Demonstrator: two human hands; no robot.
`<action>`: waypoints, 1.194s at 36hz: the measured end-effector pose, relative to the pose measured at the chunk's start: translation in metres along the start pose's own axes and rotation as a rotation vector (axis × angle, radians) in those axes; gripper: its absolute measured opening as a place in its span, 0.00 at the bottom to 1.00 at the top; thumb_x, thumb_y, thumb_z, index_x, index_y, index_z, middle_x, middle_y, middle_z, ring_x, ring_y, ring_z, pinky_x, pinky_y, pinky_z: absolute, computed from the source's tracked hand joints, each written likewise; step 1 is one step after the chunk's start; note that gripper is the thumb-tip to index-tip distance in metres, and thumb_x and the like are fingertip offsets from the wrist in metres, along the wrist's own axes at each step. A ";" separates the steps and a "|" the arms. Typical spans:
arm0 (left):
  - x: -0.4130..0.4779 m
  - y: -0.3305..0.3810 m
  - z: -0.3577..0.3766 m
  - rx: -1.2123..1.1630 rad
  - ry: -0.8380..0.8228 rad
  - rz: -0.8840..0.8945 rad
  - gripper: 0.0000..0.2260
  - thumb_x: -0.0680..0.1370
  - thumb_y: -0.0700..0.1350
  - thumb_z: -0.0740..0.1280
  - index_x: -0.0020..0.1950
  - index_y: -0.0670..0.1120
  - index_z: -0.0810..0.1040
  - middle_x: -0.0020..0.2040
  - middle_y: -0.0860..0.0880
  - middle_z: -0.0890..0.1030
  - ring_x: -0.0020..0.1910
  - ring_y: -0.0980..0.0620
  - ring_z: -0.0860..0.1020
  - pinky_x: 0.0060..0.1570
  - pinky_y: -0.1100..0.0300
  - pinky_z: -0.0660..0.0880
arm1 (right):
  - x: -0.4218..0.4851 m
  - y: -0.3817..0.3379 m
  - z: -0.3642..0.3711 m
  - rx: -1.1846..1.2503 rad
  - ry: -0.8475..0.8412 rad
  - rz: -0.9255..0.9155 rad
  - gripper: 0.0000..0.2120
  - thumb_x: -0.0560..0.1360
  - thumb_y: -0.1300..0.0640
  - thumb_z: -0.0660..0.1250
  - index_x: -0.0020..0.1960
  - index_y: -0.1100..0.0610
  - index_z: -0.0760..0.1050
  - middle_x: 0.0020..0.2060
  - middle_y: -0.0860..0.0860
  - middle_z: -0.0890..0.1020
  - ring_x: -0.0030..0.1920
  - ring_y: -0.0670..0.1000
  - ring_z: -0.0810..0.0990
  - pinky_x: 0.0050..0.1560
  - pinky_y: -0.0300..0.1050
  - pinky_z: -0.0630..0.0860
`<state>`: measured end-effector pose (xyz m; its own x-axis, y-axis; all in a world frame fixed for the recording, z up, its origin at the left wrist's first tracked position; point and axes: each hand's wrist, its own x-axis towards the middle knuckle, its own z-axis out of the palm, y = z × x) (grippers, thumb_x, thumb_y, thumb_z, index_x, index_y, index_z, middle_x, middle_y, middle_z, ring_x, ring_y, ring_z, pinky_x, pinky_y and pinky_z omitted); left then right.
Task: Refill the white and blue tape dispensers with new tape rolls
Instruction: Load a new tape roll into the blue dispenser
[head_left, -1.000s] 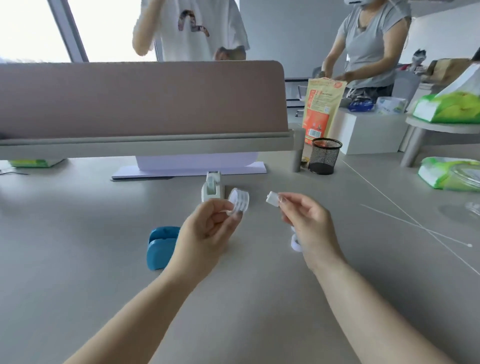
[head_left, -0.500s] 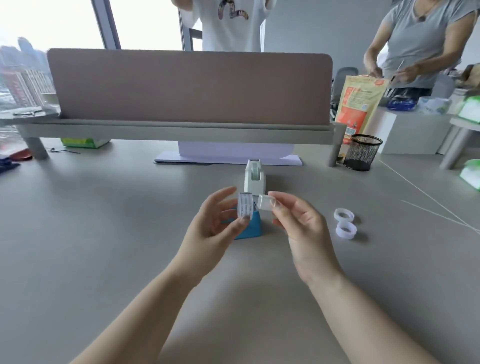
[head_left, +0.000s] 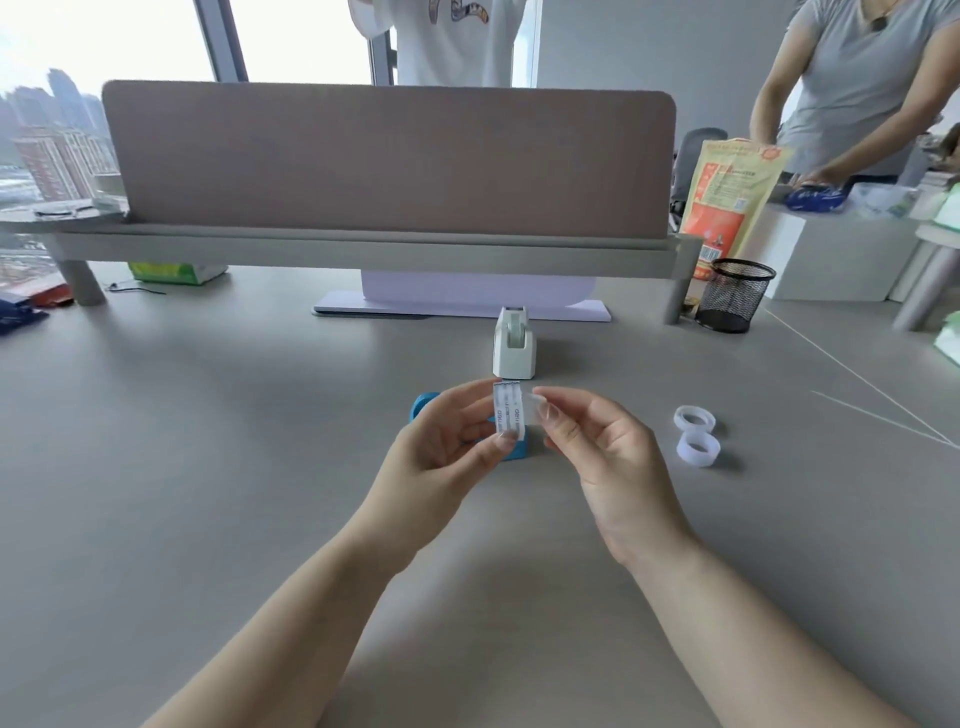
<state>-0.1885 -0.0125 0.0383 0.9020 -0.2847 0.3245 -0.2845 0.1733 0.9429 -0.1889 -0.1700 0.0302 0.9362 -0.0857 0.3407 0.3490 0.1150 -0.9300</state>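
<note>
A grip is kept by the left hand (head_left: 441, 447) on a tape roll (head_left: 508, 408), which is pinched edge-on between thumb and fingertips so that its printed white label faces the camera. By the right hand (head_left: 597, 447) a small clear piece (head_left: 536, 402) is pinched between thumb and forefinger, just beside the right edge of the roll; whether the piece is touching the roll cannot be told. Both hands are held above the grey counter (head_left: 208, 467), near its middle.

The blue tape dispenser (head_left: 422, 405) is seen on the counter directly behind the hands and is largely hidden by them; only its left shoulder and a lower corner under the roll are visible. The white tape dispenser (head_left: 513, 343) is stood upright just beyond it, farther from the person, with its narrow end turned toward the camera. Two further clear tape rolls (head_left: 696, 434) are laid flat on the counter to the right of the right hand, one just behind the other and close enough that they appear to touch.

Farther back, a black mesh pen cup (head_left: 733, 295) is set near the right end of a raised shelf with a brown divider panel (head_left: 384, 161), and an orange and yellow bag (head_left: 730, 197) is stood behind the cup.
</note>
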 end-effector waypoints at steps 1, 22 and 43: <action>0.000 0.000 0.000 -0.002 -0.001 0.002 0.17 0.74 0.39 0.66 0.64 0.43 0.74 0.57 0.46 0.83 0.56 0.52 0.81 0.53 0.64 0.75 | 0.000 0.000 0.000 -0.007 0.000 0.000 0.13 0.67 0.50 0.69 0.49 0.54 0.81 0.43 0.46 0.85 0.45 0.41 0.81 0.49 0.36 0.76; 0.001 -0.005 0.001 0.000 -0.024 -0.037 0.15 0.76 0.34 0.65 0.62 0.39 0.73 0.55 0.44 0.83 0.52 0.52 0.82 0.50 0.65 0.76 | -0.002 0.004 -0.002 -0.060 -0.016 0.011 0.11 0.71 0.53 0.70 0.51 0.57 0.81 0.48 0.55 0.85 0.52 0.58 0.83 0.60 0.57 0.76; 0.000 -0.010 0.009 0.560 0.253 0.161 0.19 0.66 0.43 0.78 0.46 0.57 0.72 0.45 0.55 0.81 0.41 0.60 0.81 0.42 0.72 0.75 | -0.010 0.000 0.005 -0.242 0.020 -0.079 0.13 0.64 0.45 0.73 0.45 0.51 0.82 0.40 0.46 0.86 0.43 0.46 0.84 0.49 0.41 0.79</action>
<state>-0.1885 -0.0222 0.0294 0.8632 -0.0528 0.5022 -0.4878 -0.3440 0.8023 -0.1983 -0.1640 0.0274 0.9048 -0.1049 0.4127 0.3986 -0.1327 -0.9075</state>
